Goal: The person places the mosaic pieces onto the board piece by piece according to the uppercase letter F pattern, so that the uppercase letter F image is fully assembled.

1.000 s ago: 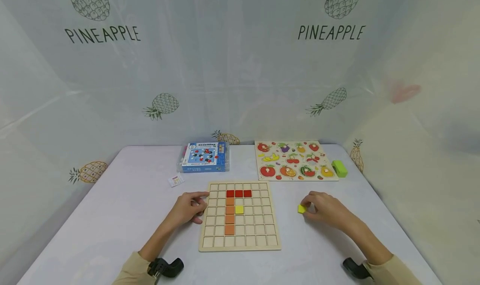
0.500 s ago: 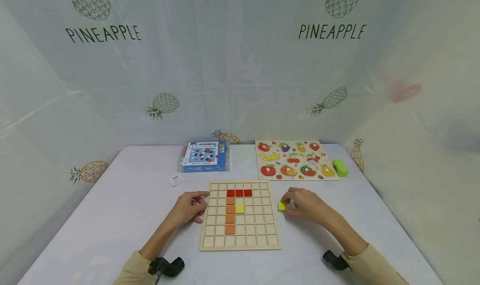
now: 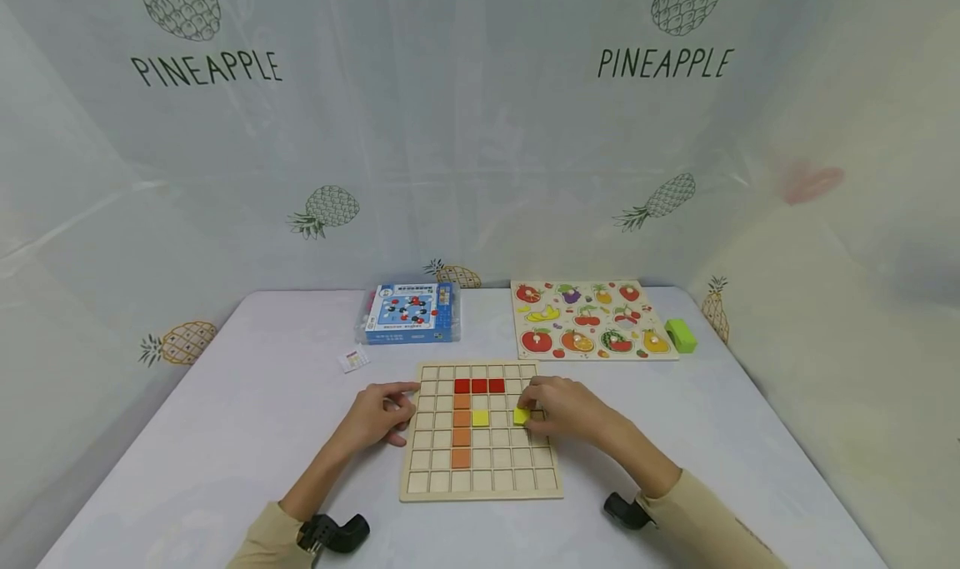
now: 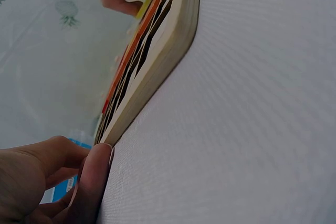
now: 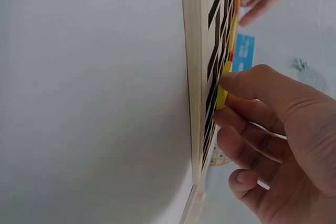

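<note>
A wooden grid board [image 3: 482, 474] lies on the white table, with red tiles [image 3: 479, 386] in a row, orange tiles [image 3: 461, 437] in a column below and one yellow tile [image 3: 480, 418] beside them. My right hand [image 3: 566, 409] pinches a second yellow tile [image 5: 223, 95] between thumb and fingers, over the board's right part. Whether that tile touches the board I cannot tell. My left hand [image 3: 375, 415] touches the board's left edge, its index finger stretched out along the rim. In the left wrist view its thumb [image 4: 94, 174] rests near the board's corner.
A blue boxed set [image 3: 405, 312] lies at the back of the table, near a small printed card [image 3: 353, 359]. A fruit puzzle board [image 3: 588, 334] is at the back right, next to a green block [image 3: 680, 336]. Black wrist mounts hang by both sleeves.
My right hand has moved left with the yellow tile, from the table right of the grid board to over the board. The left hand has stayed at the board's edge.
</note>
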{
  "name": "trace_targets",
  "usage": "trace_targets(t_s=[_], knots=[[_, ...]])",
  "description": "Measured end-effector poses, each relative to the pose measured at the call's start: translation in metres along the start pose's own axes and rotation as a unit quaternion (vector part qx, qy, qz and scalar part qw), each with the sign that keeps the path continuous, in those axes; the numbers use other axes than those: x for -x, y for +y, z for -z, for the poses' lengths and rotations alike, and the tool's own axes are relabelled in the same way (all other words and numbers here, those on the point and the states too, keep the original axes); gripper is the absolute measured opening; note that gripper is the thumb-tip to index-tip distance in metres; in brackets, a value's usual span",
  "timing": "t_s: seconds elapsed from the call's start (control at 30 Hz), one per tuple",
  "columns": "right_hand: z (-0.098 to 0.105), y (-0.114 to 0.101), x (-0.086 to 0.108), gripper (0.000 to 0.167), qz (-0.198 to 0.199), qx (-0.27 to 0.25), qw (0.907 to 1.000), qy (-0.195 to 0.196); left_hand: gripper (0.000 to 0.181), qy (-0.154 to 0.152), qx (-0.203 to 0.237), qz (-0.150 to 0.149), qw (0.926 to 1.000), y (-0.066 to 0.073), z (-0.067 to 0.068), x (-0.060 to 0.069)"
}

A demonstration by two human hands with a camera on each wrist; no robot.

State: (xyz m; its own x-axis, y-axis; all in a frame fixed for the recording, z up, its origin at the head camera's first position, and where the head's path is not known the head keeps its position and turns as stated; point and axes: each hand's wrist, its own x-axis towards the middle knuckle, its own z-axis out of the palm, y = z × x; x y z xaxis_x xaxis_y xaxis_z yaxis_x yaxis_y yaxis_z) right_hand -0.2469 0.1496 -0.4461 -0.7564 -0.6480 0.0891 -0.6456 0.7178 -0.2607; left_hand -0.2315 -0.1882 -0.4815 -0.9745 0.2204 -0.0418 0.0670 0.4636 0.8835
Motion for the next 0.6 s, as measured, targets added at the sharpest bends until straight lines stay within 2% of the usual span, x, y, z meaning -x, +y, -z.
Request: trace_targets(t_s=[0.33,0.6], knots=[[-0.008,-0.014,-0.013,0.016,0.026,-0.008,0.9996,0.001,0.043,-0.004,0.016,0.001,0.9999,0.0,-0.001,0.003],[-0.009,-0.017,-0.017,0.017,0.022,-0.006,0.9998,-0.001,0.042,-0.001,0.002,-0.007,1.0,-0.001,0.0,0.0]])
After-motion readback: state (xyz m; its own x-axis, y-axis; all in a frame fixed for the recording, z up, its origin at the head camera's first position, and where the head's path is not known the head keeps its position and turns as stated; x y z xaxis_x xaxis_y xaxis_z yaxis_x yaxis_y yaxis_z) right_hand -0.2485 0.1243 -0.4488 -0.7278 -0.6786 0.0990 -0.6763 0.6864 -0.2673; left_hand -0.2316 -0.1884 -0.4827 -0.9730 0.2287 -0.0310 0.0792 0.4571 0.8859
